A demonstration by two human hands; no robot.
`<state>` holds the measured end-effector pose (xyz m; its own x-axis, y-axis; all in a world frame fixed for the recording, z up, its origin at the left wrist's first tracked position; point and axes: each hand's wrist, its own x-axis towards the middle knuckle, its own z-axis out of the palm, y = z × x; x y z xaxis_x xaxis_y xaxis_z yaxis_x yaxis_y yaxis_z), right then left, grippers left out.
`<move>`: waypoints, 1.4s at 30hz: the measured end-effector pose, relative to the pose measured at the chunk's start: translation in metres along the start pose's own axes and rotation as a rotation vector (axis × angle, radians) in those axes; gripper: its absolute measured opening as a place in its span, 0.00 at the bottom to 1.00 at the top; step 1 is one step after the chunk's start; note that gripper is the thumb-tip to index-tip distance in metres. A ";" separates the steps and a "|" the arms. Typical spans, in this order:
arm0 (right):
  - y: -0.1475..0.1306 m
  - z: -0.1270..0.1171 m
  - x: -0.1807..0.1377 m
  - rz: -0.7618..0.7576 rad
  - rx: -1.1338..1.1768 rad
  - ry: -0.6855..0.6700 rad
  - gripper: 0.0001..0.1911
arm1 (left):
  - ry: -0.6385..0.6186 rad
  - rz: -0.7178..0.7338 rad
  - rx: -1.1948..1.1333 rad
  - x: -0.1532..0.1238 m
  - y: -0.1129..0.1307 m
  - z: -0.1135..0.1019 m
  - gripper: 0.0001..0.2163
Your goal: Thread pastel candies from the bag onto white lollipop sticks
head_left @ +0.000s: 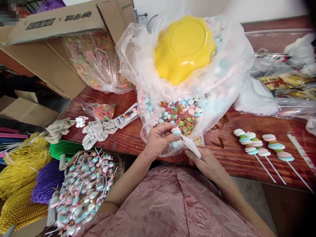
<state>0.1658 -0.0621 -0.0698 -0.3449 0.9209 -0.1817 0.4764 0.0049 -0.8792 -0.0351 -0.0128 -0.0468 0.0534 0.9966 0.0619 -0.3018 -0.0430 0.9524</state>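
My left hand [159, 140] pinches a pink, white and blue marshmallow [176, 131] between thumb and fingertips. Close beside it, my right hand [206, 161] is closed around a bundle of white sticks [192, 147], whose upper end points toward the marshmallow. Whether a stick has entered the marshmallow cannot be made out. Just beyond both hands lies an opened plastic bag [217, 89] of pastel marshmallows, with colourful ring gummies [186, 123] among them. On top of the bag rests an upturned yellow bowl [185, 49]. Several finished-looking marshmallow skewers [251, 143] lie to the right on the table.
A cardboard box [49, 24] with a bag of ring gummies [96, 62] stands at the back left. Gloves [98, 131] and a small gummy bag [105, 112] lie left. Below is a basket of wrapped skewers [86, 187] beside yellow cords [24, 174]. Plastic packaging [283, 82] fills the right rear.
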 end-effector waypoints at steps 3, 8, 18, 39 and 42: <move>0.003 -0.001 -0.001 0.014 -0.003 -0.004 0.25 | -0.005 0.041 -0.006 -0.002 -0.006 0.004 0.15; 0.005 0.001 0.000 0.014 0.053 -0.006 0.27 | 0.020 0.025 0.006 -0.005 -0.012 0.003 0.15; 0.007 0.003 0.002 0.031 0.093 0.013 0.27 | 0.033 0.132 0.093 -0.006 -0.019 0.004 0.13; -0.006 0.036 -0.010 -0.098 0.376 0.389 0.14 | 0.164 0.461 0.382 -0.007 -0.017 0.001 0.05; -0.011 0.036 -0.009 -0.130 0.365 0.438 0.13 | 0.142 0.436 0.361 -0.009 -0.019 0.003 0.05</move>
<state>0.1349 -0.0840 -0.0744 0.0220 0.9974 0.0688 0.1158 0.0658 -0.9911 -0.0267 -0.0216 -0.0640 -0.1386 0.8800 0.4543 0.0774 -0.4476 0.8909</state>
